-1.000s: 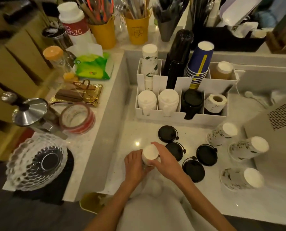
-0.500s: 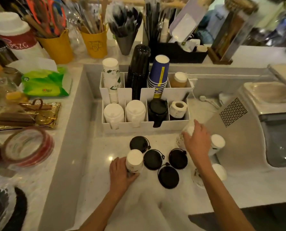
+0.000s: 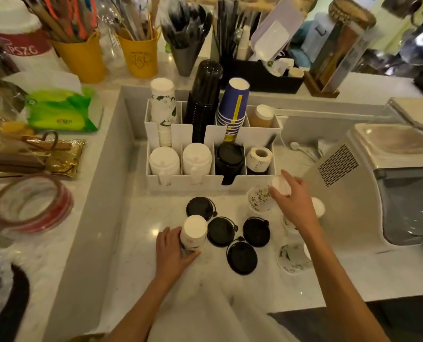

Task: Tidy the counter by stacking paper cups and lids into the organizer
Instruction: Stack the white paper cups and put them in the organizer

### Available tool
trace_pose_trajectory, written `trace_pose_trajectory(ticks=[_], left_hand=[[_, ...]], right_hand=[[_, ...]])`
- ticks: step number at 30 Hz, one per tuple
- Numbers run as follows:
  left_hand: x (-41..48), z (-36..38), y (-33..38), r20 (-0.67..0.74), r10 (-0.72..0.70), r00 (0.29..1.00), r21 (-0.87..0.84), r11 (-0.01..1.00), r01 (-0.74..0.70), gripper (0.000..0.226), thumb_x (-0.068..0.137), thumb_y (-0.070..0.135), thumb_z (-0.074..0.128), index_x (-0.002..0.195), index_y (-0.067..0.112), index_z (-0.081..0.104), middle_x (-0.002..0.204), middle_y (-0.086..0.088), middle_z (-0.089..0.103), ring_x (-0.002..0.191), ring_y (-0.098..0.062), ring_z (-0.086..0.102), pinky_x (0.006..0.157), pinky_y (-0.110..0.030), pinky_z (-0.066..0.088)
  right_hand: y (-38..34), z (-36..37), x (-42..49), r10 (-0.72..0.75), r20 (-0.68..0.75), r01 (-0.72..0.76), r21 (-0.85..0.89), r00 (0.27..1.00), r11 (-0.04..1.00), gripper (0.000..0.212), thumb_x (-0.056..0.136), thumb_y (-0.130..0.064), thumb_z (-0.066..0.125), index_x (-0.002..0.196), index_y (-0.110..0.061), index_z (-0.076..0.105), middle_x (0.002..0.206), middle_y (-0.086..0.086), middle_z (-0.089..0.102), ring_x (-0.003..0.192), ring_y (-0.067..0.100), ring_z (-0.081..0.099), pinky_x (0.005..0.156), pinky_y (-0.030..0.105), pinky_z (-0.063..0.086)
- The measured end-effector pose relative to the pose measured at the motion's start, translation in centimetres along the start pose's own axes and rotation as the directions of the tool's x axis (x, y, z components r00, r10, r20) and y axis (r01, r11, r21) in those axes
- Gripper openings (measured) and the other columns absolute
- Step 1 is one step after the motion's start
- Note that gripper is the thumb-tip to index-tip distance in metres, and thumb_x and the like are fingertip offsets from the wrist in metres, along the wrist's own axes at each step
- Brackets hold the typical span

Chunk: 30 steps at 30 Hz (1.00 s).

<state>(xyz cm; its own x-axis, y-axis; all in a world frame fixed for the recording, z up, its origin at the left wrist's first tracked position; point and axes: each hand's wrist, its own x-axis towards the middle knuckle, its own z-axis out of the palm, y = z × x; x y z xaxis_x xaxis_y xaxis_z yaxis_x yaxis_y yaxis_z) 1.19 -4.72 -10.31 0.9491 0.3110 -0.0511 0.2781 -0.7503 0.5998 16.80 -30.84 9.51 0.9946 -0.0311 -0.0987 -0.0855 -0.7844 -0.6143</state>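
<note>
My left hand point(image 3: 172, 253) grips an upside-down white floral paper cup point(image 3: 193, 234) standing on the counter. My right hand point(image 3: 295, 203) closes on the base of another floral cup point(image 3: 261, 199), lifted and tilted beside the organizer's front right corner. Two more floral cups lie near my right forearm: one point(image 3: 292, 259) on its side, one point(image 3: 318, 209) partly hidden behind the hand. Several black lids point(image 3: 222, 231) lie flat between my hands. The white organizer point(image 3: 188, 180) holds cup stacks at the back and white and black lids in front.
A grey machine point(image 3: 378, 183) stands at the right, close to the loose cups. A raised ledge on the left carries a tissue pack point(image 3: 60, 112), tape rolls point(image 3: 32, 203) and a gold tray. Yellow utensil pots point(image 3: 139, 55) and a black caddy stand behind the organizer.
My right hand left the cup held by both hands, reached right to the loose cups, and has picked one up and tilted it. My left hand keeps its cup. The camera shifted right.
</note>
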Motion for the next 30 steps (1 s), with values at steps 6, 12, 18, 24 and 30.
trace_pose_trajectory(ticks=[6, 12, 18, 24, 30], left_hand=[[-0.3, -0.8, 0.8, 0.021, -0.027, 0.999, -0.039, 0.999, 0.028, 0.082, 0.066, 0.058, 0.077, 0.129, 0.014, 0.049, 0.134, -0.009, 0.053, 0.131, -0.032, 0.04, 0.108, -0.046, 0.04], [-0.1, -1.1, 0.7, 0.045, -0.028, 0.999, -0.075, 0.997, 0.032, 0.078, 0.066, 0.058, 0.078, 0.123, 0.011, 0.054, 0.126, -0.008, 0.06, 0.128, -0.032, 0.044, 0.107, -0.044, 0.038], [-0.2, -1.0, 0.5, 0.04, -0.045, 0.998, -0.129, 0.99, 0.05, 0.082, 0.065, 0.059, 0.079, 0.125, 0.009, 0.054, 0.126, -0.008, 0.061, 0.133, -0.034, 0.039, 0.11, -0.043, 0.033], [-0.3, -1.4, 0.7, 0.034, -0.053, 0.998, -0.156, 0.986, 0.058, 0.084, 0.063, 0.055, 0.082, 0.126, 0.005, 0.055, 0.127, -0.011, 0.061, 0.131, -0.038, 0.041, 0.109, -0.049, 0.036], [-0.3, -1.3, 0.8, 0.015, -0.06, 0.998, -0.125, 0.99, 0.061, 0.082, 0.063, 0.053, 0.084, 0.124, 0.005, 0.056, 0.125, -0.01, 0.062, 0.129, -0.036, 0.042, 0.107, -0.05, 0.038]], right_hand=[[-6.1, -1.7, -4.3, -0.34, 0.258, 0.314, 0.138, 0.904, 0.939, 0.057, 0.087, -0.039, 0.067, 0.139, -0.045, 0.045, 0.144, -0.01, 0.045, 0.123, 0.011, 0.05, 0.096, 0.033, 0.051], [-9.6, 1.3, -5.9, -0.502, 0.528, 0.499, 0.163, 0.685, 0.851, 0.06, 0.087, -0.029, 0.069, 0.139, -0.044, 0.044, 0.147, -0.015, 0.04, 0.133, 0.008, 0.04, 0.107, 0.032, 0.043], [-9.5, 5.1, -5.5, -0.498, 0.649, 0.573, 0.114, 0.576, 0.811, 0.062, 0.088, -0.022, 0.067, 0.14, -0.042, 0.042, 0.15, -0.013, 0.036, 0.136, 0.013, 0.037, 0.11, 0.036, 0.041], [-8.0, 8.3, -5.4, -0.448, 0.726, 0.592, 0.071, 0.521, 0.803, 0.066, 0.089, -0.013, 0.065, 0.143, -0.04, 0.039, 0.154, -0.009, 0.031, 0.141, 0.017, 0.033, 0.112, 0.038, 0.038], [-6.9, 9.6, -5.2, -0.467, 0.745, 0.608, 0.105, 0.476, 0.787, 0.066, 0.087, -0.005, 0.059, 0.14, -0.039, 0.043, 0.157, -0.01, 0.029, 0.145, 0.012, 0.027, 0.115, 0.033, 0.031]])
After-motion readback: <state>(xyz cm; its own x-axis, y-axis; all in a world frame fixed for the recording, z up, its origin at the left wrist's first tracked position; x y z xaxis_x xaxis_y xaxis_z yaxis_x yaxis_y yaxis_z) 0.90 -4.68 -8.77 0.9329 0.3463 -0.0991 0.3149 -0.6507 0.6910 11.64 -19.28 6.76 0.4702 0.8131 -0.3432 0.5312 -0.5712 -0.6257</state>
